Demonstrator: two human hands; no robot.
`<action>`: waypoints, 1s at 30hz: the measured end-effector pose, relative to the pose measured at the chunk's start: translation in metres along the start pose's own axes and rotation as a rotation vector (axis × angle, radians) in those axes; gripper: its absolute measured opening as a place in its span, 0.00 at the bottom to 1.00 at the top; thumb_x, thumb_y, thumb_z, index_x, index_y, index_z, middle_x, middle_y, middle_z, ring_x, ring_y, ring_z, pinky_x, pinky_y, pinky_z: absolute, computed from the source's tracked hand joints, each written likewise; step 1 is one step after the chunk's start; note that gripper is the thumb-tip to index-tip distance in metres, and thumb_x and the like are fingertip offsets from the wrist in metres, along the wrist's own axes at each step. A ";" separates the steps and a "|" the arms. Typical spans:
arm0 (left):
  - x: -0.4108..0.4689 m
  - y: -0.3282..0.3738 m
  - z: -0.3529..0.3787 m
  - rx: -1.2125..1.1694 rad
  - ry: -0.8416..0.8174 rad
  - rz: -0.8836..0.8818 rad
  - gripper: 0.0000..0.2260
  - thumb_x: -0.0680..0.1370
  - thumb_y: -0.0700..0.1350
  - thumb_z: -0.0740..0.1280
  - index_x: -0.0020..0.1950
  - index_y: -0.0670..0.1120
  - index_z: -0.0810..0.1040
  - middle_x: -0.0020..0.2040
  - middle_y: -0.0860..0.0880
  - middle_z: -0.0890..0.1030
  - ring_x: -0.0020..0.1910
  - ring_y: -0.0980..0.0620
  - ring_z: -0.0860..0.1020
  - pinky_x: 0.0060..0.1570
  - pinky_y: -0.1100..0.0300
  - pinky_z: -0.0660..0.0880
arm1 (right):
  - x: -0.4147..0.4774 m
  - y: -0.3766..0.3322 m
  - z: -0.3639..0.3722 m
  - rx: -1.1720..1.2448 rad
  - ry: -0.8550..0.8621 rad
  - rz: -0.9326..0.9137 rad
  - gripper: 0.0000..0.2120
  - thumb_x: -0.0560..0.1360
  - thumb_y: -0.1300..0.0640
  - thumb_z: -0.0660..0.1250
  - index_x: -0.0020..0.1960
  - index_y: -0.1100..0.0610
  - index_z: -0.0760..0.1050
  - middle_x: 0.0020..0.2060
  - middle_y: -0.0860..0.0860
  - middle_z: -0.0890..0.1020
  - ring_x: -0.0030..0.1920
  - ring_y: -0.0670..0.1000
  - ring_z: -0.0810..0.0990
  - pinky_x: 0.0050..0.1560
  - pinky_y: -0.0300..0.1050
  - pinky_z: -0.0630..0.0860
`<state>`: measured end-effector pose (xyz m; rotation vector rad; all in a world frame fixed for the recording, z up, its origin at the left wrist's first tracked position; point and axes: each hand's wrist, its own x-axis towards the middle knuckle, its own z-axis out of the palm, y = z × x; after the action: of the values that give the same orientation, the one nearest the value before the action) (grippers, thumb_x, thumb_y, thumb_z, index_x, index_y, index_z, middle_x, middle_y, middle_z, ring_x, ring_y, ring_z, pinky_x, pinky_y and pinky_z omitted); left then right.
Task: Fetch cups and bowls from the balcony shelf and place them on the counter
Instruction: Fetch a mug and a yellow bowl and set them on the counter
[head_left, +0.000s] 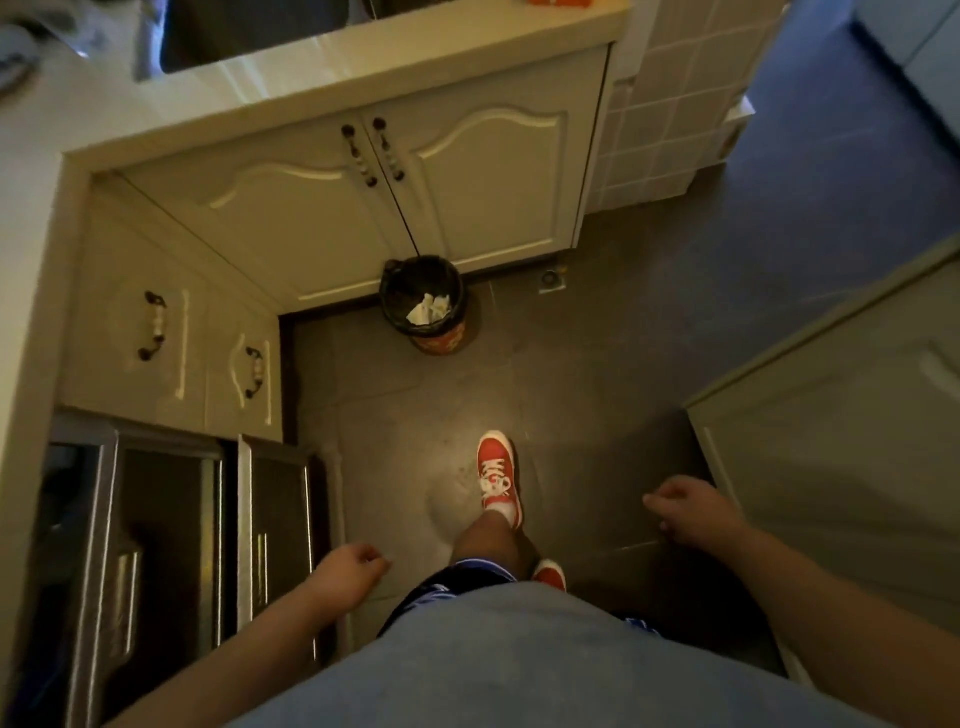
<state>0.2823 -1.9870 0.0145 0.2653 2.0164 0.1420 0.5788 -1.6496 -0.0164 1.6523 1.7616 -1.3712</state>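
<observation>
I look straight down at a kitchen floor. My left hand (350, 571) hangs low at the left with its fingers curled in and nothing in it. My right hand (691, 506) hangs at the right, fingers loosely curled, also holding nothing. The pale counter (363, 57) runs along the top and down the left side, above cream cabinet doors. No cups, bowls or shelf are in view.
A small bin (423, 306) with a black liner and crumpled paper stands on the grey tiles against the cabinet doors (405, 208). A dark glass-fronted appliance (171, 545) sits low at the left. Another cabinet (857, 415) is at the right. My red shoe (498, 475) steps forward.
</observation>
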 end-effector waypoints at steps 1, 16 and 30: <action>0.012 0.010 -0.010 0.001 0.000 -0.003 0.06 0.79 0.51 0.66 0.48 0.49 0.78 0.45 0.46 0.82 0.44 0.49 0.81 0.45 0.55 0.78 | 0.014 -0.016 -0.008 0.009 0.015 -0.012 0.09 0.72 0.51 0.72 0.40 0.56 0.77 0.35 0.56 0.82 0.37 0.55 0.81 0.42 0.51 0.79; 0.161 0.365 -0.166 0.333 -0.085 0.300 0.11 0.81 0.46 0.63 0.50 0.40 0.80 0.46 0.41 0.81 0.48 0.41 0.81 0.50 0.50 0.76 | 0.068 -0.069 -0.123 0.337 0.163 0.323 0.10 0.76 0.62 0.68 0.51 0.69 0.77 0.44 0.67 0.82 0.41 0.61 0.79 0.44 0.53 0.75; 0.234 0.684 -0.175 0.452 -0.070 0.467 0.10 0.79 0.49 0.66 0.54 0.43 0.80 0.47 0.44 0.82 0.48 0.45 0.81 0.54 0.49 0.77 | 0.220 -0.148 -0.270 0.507 0.149 0.381 0.11 0.75 0.51 0.67 0.45 0.59 0.79 0.40 0.56 0.83 0.40 0.53 0.80 0.43 0.47 0.75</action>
<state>0.1112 -1.2631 0.0366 1.0129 1.8667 -0.0353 0.4818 -1.2835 -0.0082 2.2605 1.1247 -1.6197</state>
